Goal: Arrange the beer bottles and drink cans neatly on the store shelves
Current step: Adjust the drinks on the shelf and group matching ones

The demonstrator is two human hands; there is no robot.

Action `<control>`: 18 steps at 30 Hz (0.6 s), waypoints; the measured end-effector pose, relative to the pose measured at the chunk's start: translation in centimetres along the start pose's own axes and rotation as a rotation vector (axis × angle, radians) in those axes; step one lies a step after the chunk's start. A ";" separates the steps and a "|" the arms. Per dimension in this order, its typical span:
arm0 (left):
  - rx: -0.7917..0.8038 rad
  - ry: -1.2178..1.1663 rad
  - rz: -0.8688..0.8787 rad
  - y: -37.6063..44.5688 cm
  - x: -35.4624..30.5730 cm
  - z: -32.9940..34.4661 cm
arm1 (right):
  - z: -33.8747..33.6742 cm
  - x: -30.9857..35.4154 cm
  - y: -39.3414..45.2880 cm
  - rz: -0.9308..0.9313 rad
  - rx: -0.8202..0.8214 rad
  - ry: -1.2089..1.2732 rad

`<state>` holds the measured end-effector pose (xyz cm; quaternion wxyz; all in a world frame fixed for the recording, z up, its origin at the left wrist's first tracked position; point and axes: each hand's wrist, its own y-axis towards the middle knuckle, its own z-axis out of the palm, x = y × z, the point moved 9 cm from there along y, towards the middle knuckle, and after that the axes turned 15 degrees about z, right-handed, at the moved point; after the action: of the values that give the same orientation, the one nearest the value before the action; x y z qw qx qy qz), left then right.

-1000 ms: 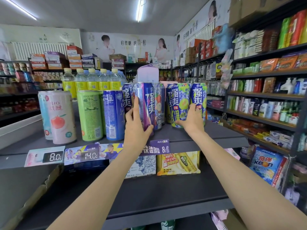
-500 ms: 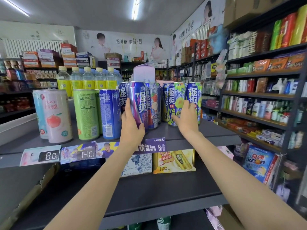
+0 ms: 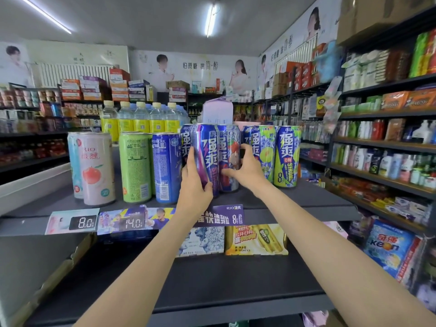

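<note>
On the grey top shelf (image 3: 306, 199) stands a row of tall drink cans. My left hand (image 3: 194, 185) grips a blue and purple can (image 3: 206, 152) from its left side, thumb round the front. My right hand (image 3: 245, 171) curls round the neighbouring blue can with a lychee picture (image 3: 227, 152), thumb at its lower front. Both cans stand upright and touch each other. To their right stand two blue and green lime cans (image 3: 286, 156). To the left stand a dark blue can (image 3: 166, 168), a green can (image 3: 134, 166) and a pink peach can (image 3: 96, 168).
Yellow-labelled water bottles (image 3: 141, 119) and a pale purple carton (image 3: 218, 112) stand behind the cans. Price tags (image 3: 132, 223) line the shelf's front edge. Boxed packs (image 3: 256, 239) lie on the shelf below. Stocked shelves (image 3: 387, 142) fill the right side across an aisle.
My right hand left the lime can and moved left onto the lychee can. My left hand keeps its grip on the blue and purple can.
</note>
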<state>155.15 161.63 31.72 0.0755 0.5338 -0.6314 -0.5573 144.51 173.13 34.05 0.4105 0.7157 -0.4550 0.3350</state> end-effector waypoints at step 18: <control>0.122 -0.096 0.046 1.0 -0.7 1.5 | -12.9 -5.1 -4.0 0.160 -0.283 -0.187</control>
<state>153.80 162.90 32.28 0.0252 0.4956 -0.6792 -0.5408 145.02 187.50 34.23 0.4350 0.6406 -0.5891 0.2311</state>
